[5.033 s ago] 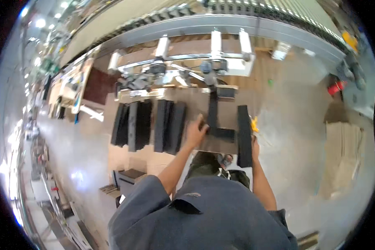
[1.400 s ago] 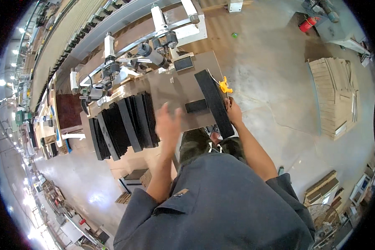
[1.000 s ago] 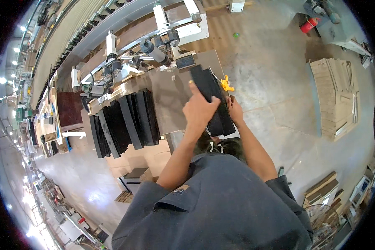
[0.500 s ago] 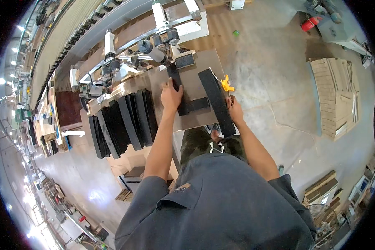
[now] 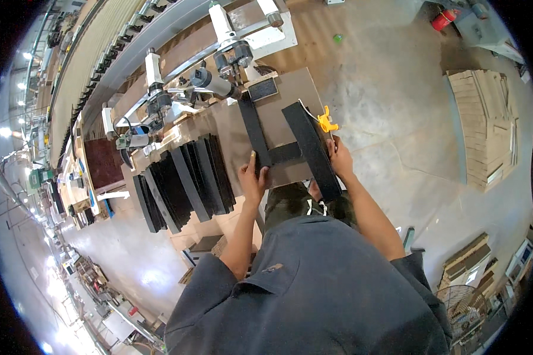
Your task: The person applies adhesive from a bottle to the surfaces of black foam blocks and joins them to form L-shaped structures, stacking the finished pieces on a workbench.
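On the brown board [image 5: 290,89] in front of me lie black strips that meet at angles. My left hand [image 5: 253,182] is at the near end of the left strip [image 5: 254,127], its index finger on one side and thumb on the other. From that end a short black crosspiece [image 5: 286,152] runs rightward to a wider black strip [image 5: 309,145], which slants past the board's near edge. My right hand [image 5: 341,160] has its fingers bent against the right side of this wide strip; part of its grip is hidden. Just above that hand sits a yellow clip-like piece [image 5: 327,120].
A row of black strips [image 5: 183,177] stands on the table at left. Beyond the board are machine heads with a grey cylinder [image 5: 210,81] and a small black block [image 5: 262,89]. Stacked boards [image 5: 484,127] and a red fire extinguisher [image 5: 444,19] are at right.
My left hand has slid along the left strip toward me, from its upper part to its near end. My right hand stays beside the wide strip. The view has shifted slightly.
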Action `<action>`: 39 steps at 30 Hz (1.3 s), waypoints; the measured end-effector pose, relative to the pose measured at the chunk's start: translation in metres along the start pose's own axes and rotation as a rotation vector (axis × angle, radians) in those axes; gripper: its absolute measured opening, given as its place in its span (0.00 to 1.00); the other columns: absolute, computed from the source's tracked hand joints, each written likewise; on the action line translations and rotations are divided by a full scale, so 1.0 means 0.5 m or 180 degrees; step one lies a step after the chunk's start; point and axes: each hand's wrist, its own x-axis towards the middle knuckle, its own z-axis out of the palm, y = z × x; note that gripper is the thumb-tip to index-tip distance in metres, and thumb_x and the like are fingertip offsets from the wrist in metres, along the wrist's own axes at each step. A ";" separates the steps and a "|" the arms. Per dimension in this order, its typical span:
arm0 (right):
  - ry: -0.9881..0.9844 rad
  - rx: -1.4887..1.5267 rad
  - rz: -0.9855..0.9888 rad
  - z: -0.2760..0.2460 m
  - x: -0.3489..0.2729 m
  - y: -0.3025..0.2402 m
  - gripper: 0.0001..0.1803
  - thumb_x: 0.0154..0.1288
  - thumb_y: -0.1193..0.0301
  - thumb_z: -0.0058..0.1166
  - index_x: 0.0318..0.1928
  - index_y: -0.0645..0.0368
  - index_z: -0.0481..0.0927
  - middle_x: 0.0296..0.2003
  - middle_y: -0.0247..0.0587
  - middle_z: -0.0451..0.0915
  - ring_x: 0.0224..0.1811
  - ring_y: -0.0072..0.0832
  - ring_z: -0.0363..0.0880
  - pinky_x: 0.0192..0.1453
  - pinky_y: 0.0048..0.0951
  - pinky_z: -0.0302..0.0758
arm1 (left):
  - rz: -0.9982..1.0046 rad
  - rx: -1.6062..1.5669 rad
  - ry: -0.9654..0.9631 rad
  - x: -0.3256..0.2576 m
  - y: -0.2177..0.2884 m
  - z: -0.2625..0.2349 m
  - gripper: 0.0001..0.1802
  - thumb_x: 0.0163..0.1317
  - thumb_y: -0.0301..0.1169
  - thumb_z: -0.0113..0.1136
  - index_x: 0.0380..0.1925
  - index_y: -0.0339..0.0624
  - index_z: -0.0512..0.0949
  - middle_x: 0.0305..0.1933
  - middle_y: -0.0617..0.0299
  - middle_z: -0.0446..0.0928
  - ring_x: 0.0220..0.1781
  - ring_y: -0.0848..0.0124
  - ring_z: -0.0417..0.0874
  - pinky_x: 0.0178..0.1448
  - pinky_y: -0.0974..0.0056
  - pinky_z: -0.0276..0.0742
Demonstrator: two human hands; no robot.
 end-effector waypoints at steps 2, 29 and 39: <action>-0.0086 0.0024 0.0005 0.000 0.001 -0.007 0.33 0.90 0.41 0.42 0.74 0.52 0.78 0.56 0.63 0.89 0.59 0.62 0.88 0.62 0.59 0.81 | -0.0213 -0.0081 -0.0071 0.020 -0.011 -0.002 0.39 0.70 0.38 0.79 0.80 0.46 0.78 0.49 0.45 0.82 0.54 0.45 0.78 0.65 0.47 0.75; -0.0150 -0.0161 -0.0006 -0.015 0.008 0.005 0.32 0.91 0.42 0.41 0.71 0.56 0.79 0.53 0.67 0.88 0.56 0.66 0.87 0.58 0.58 0.81 | 0.0283 0.0129 0.0366 0.040 -0.003 -0.011 0.41 0.64 0.49 0.82 0.75 0.44 0.82 0.36 0.50 0.80 0.40 0.50 0.80 0.49 0.49 0.77; 0.0059 -0.0045 -0.0315 0.011 0.027 0.050 0.34 0.91 0.40 0.41 0.73 0.54 0.78 0.53 0.68 0.87 0.57 0.68 0.85 0.59 0.60 0.80 | 0.0469 0.0084 0.0492 0.042 -0.012 -0.007 0.45 0.64 0.45 0.84 0.80 0.51 0.77 0.35 0.52 0.77 0.39 0.50 0.79 0.48 0.47 0.77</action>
